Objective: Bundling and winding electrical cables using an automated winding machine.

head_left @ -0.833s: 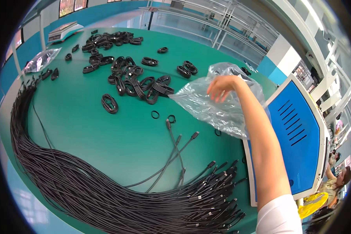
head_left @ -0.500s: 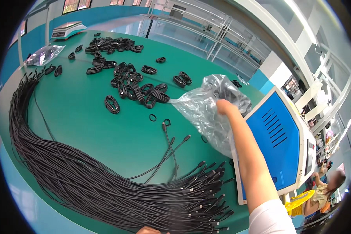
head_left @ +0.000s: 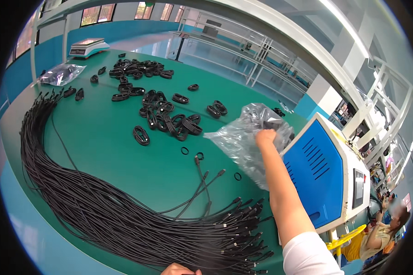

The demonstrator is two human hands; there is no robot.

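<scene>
My right hand [head_left: 265, 137] is stretched out over a crumpled clear plastic bag [head_left: 243, 133] with dark contents showing at its far end. The hand is curled closed against the bag, its fingertips hidden, so what it grips does not show. At the bottom edge only the knuckles of my left hand [head_left: 179, 269] appear, bent, beside the near ends of a long bundle of black cables [head_left: 137, 224]; what it holds is out of sight. Small black rings [head_left: 184, 150] lie near the bag. A few loose cable ends [head_left: 202, 176] stick out from the bundle.
Coiled black cables [head_left: 167, 114] are scattered across the green table [head_left: 110, 151]. A blue and white machine [head_left: 314, 169] stands at the right. Far left are a scale [head_left: 88, 47] and another clear bag [head_left: 62, 74]. A seated person [head_left: 376, 238] is beyond the machine.
The view has shifted, so the table things sit lower and slightly right. My right hand has moved a little toward the near side of the bag. My left hand remains at the bottom edge.
</scene>
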